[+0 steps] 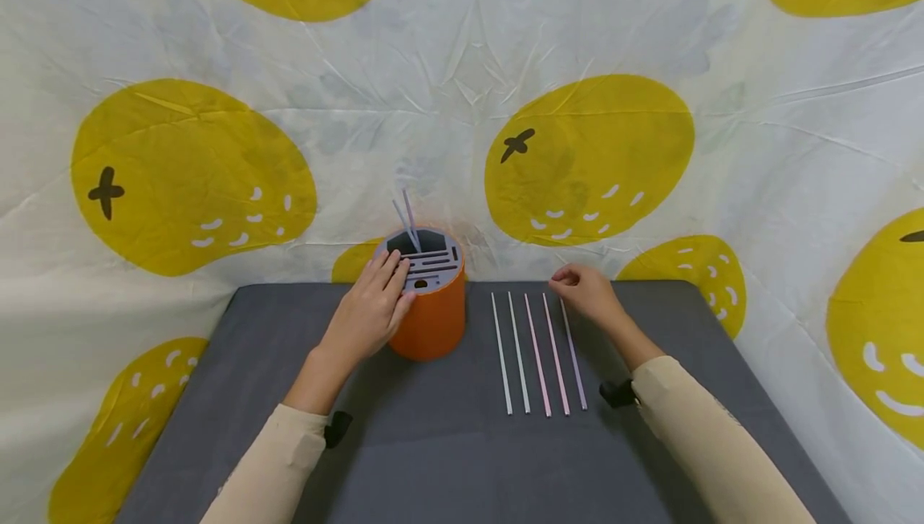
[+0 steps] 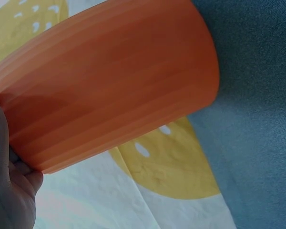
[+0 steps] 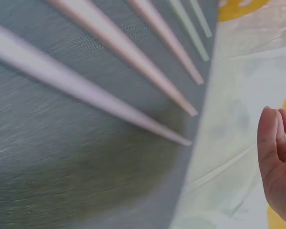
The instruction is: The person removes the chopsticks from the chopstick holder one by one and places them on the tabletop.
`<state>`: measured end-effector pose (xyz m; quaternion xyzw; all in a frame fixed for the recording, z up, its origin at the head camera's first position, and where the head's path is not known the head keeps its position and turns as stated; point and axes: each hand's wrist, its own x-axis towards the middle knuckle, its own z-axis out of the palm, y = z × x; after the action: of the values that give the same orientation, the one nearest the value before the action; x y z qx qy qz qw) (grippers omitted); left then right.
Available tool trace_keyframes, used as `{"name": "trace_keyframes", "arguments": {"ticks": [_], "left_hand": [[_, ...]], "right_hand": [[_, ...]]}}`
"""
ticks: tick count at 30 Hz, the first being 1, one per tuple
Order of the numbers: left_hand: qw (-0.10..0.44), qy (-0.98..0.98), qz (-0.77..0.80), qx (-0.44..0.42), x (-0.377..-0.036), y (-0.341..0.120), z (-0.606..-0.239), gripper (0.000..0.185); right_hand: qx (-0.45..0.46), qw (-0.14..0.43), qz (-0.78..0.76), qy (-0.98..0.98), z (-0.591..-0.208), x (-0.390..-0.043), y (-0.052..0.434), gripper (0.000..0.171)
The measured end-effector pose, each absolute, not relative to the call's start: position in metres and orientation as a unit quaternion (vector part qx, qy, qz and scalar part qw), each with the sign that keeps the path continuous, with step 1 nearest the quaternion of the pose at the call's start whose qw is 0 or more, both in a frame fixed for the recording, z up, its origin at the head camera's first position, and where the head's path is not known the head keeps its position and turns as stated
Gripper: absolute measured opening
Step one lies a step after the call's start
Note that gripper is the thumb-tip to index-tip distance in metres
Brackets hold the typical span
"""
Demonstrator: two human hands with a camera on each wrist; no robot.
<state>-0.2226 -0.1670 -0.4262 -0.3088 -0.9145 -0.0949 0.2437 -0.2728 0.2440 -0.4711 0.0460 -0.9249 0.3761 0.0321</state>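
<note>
An orange cylindrical desk organizer (image 1: pixel 431 323) with a grey slotted top (image 1: pixel 436 277) stands at the back of the table. Two thin purplish sticks (image 1: pixel 408 219) lean out of its rear compartment. My left hand (image 1: pixel 371 307) rests on the left of that top, fingers extended and thumb by the front rim. Right of the organizer lies a row of thin straws: pale greenish-white (image 1: pixel 501 354), pink (image 1: pixel 537 354) and one purple (image 1: pixel 573 355) at the right end. Over the purple straw's far end hovers my right hand (image 1: pixel 583 290), fingers loosely bent, thumb near the fingertips, nothing visible between them.
A dark grey cloth covers the table (image 1: pixel 433 460). Directly behind its back edge hangs a white curtain (image 1: pixel 404 147) printed with yellow fruit. A dark wrist device (image 1: pixel 617 393) sits below my right sleeve, and a similar one (image 1: pixel 338 429) is at the left.
</note>
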Motion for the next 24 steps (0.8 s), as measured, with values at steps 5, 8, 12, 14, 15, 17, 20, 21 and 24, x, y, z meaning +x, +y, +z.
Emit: {"name": "trace_keyframes", "arguments": {"ticks": [5,8,12,14,15,17,20,21,24], "left_hand": [[0.246,-0.914,-0.092,-0.310,-0.223,-0.167,-0.427,0.058],[0.242,-0.915,-0.089,-0.309,-0.223,-0.168,-0.427,0.058],[0.244,-0.915,-0.087,-0.310,-0.223,-0.169,-0.428,0.058],[0.245,-0.914,-0.087,-0.311,-0.222,-0.169,-0.427,0.059],[0.244,-0.915,-0.088,-0.310,-0.221,-0.169,-0.427,0.059],[0.241,-0.916,-0.086,-0.310,-0.221,-0.169,-0.427,0.058],[0.236,-0.918,-0.084,-0.307,-0.221,-0.167,-0.425,0.057],[0.234,-0.919,-0.084,-0.306,-0.221,-0.167,-0.424,0.057],[0.233,-0.920,-0.083,-0.304,-0.221,-0.166,-0.423,0.058]], "right_hand": [[0.053,0.016,0.404,-0.913,-0.447,-0.277,0.226,0.031],[0.058,0.015,0.421,-0.905,-0.434,-0.280,0.214,0.032],[0.085,0.025,0.461,-0.883,-0.422,-0.285,0.196,0.030],[0.104,0.032,0.475,-0.873,-0.417,-0.286,0.186,0.030],[0.113,0.036,0.479,-0.870,-0.415,-0.287,0.181,0.029],[0.128,0.044,0.482,-0.866,-0.410,-0.288,0.172,0.030],[0.143,0.055,0.484,-0.862,-0.401,-0.292,0.158,0.030],[0.148,0.059,0.486,-0.859,-0.399,-0.294,0.153,0.030],[0.158,0.069,0.486,-0.857,-0.390,-0.299,0.139,0.028]]}}
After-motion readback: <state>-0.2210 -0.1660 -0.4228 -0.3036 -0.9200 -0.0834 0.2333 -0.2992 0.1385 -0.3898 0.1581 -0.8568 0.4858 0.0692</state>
